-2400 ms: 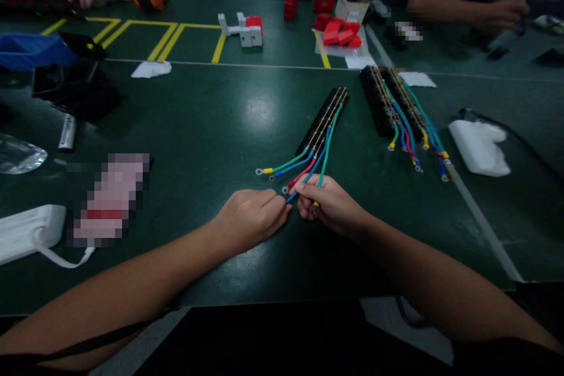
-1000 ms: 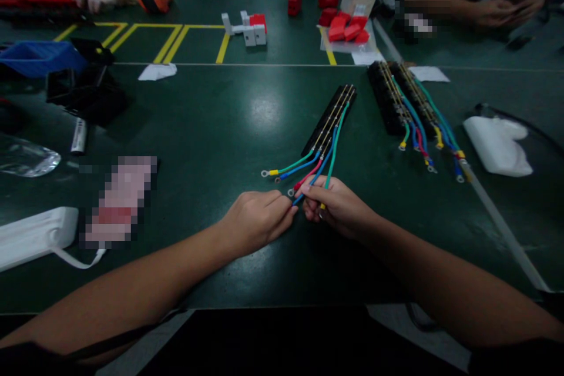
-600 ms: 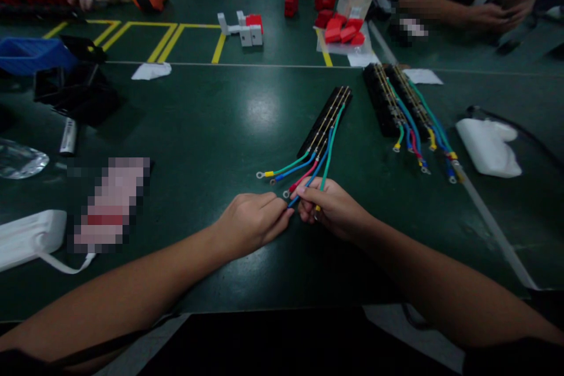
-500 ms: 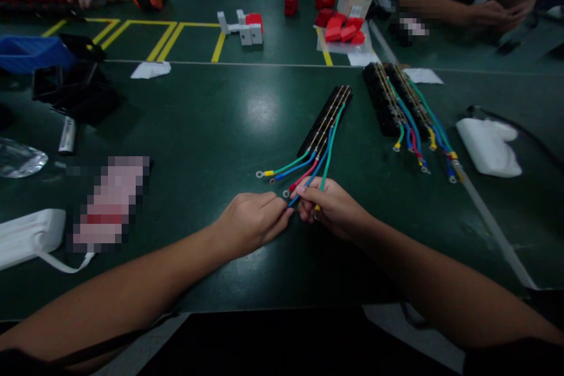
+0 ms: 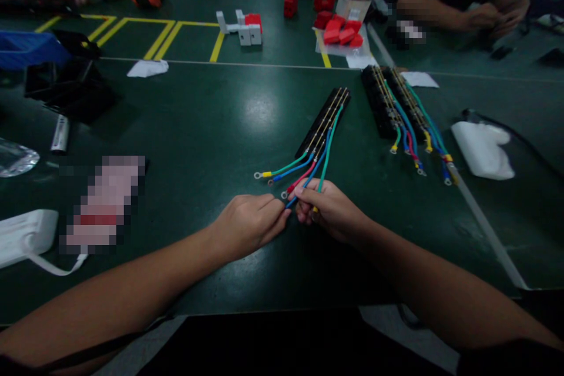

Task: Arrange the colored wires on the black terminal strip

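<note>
A black terminal strip (image 5: 323, 120) with brass-coloured rails lies on the green table, its coloured wires running toward me. My left hand (image 5: 258, 220) pinches the end of a blue wire (image 5: 314, 175); the tip is hidden in the fingers. Just right of it, my right hand (image 5: 324, 205) grips the same blue wire between thumb and fingers. A green wire (image 5: 326, 155) passes by the right hand, its yellow-sleeved ring end hanging below the fingers. A red wire (image 5: 302, 179) with a ring terminal sits just above the hands. Another green wire (image 5: 284, 167) and blue wire (image 5: 291, 173) spread left.
Two similar wired strips (image 5: 382, 103) lie at right, near a white object with a cable (image 5: 482, 150). On the left are a phone (image 5: 106, 200), a white power bank (image 5: 29, 235) and black trays (image 5: 66, 85). Red parts (image 5: 341, 31) lie at the back. Co-workers sit across the table.
The whole view has shifted slightly. Both hands keep the same hold on the blue wire, and the strip has not visibly moved on the table.
</note>
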A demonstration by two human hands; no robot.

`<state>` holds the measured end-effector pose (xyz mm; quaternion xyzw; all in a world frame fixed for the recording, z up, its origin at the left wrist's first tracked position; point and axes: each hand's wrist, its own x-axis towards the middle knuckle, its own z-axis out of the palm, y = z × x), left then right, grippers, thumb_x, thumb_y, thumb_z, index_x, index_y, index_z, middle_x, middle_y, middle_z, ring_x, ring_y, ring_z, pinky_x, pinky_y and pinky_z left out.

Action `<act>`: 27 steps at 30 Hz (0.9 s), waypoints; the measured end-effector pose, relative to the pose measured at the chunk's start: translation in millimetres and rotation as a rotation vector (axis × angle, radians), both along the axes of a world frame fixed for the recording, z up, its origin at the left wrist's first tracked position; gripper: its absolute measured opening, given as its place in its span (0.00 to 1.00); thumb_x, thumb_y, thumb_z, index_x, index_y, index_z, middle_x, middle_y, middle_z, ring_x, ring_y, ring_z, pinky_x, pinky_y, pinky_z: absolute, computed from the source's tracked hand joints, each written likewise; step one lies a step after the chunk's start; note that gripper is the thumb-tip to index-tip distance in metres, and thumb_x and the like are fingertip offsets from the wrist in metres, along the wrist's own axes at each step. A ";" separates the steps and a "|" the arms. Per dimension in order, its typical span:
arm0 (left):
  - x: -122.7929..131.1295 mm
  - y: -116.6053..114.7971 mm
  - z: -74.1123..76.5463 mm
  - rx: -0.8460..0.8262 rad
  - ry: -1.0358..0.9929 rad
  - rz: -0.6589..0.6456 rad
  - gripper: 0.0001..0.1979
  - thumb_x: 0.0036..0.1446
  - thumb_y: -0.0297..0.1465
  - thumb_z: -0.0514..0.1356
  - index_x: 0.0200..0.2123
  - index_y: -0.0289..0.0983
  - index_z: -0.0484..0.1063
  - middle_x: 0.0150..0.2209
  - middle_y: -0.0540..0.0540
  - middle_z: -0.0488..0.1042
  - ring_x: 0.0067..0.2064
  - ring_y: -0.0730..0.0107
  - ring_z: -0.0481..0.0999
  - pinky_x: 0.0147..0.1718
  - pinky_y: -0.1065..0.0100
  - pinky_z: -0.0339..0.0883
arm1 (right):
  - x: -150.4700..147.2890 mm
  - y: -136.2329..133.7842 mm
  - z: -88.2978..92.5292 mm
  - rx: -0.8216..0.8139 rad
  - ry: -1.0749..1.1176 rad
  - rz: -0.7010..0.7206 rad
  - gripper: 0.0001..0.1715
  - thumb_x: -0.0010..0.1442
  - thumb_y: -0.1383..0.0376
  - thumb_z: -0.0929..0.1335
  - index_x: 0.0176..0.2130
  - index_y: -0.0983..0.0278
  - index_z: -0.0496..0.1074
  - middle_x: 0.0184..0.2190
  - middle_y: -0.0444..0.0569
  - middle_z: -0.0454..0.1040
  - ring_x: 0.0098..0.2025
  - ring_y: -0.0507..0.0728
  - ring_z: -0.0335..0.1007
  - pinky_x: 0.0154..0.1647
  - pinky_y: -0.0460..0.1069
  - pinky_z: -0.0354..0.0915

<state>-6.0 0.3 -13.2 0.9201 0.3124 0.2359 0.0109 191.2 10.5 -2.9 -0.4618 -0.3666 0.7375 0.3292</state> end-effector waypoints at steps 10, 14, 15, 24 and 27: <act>-1.2 -0.7 -0.3 -0.045 -0.038 -0.036 0.09 0.65 0.33 0.56 0.35 0.35 0.73 0.26 0.50 0.71 0.25 0.72 0.70 0.25 0.69 0.63 | 0.3 0.3 0.3 0.026 0.001 0.029 0.11 0.56 0.61 0.70 0.27 0.65 0.69 0.16 0.41 0.68 0.19 0.48 0.66 0.19 0.42 0.57; -0.8 -1.4 0.4 -0.076 -0.054 -0.040 0.10 0.64 0.35 0.57 0.37 0.35 0.73 0.27 0.50 0.73 0.26 0.73 0.72 0.25 0.70 0.64 | -0.3 0.1 0.5 0.027 0.006 0.016 0.11 0.55 0.61 0.70 0.27 0.65 0.69 0.17 0.41 0.68 0.19 0.48 0.66 0.18 0.42 0.57; -0.5 -1.4 0.7 -0.081 -0.055 -0.040 0.10 0.64 0.35 0.58 0.38 0.35 0.73 0.28 0.50 0.73 0.26 0.73 0.72 0.25 0.70 0.64 | -0.2 0.0 0.4 0.027 0.009 0.017 0.11 0.55 0.61 0.70 0.27 0.65 0.69 0.17 0.41 0.68 0.19 0.48 0.66 0.19 0.42 0.57; 0.5 -2.9 2.1 0.021 -0.028 0.010 0.11 0.65 0.32 0.55 0.33 0.35 0.73 0.25 0.49 0.73 0.25 0.72 0.72 0.24 0.69 0.63 | 0.6 0.5 -1.9 0.035 -0.011 0.027 0.11 0.56 0.61 0.70 0.28 0.65 0.68 0.16 0.41 0.68 0.19 0.48 0.66 0.18 0.42 0.58; 0.6 -3.6 2.6 0.017 -0.003 0.030 0.12 0.66 0.31 0.54 0.31 0.35 0.72 0.25 0.49 0.72 0.24 0.71 0.71 0.23 0.68 0.62 | 0.7 0.7 -3.0 0.039 -0.014 0.025 0.10 0.56 0.61 0.70 0.30 0.65 0.69 0.17 0.40 0.68 0.19 0.48 0.66 0.18 0.42 0.57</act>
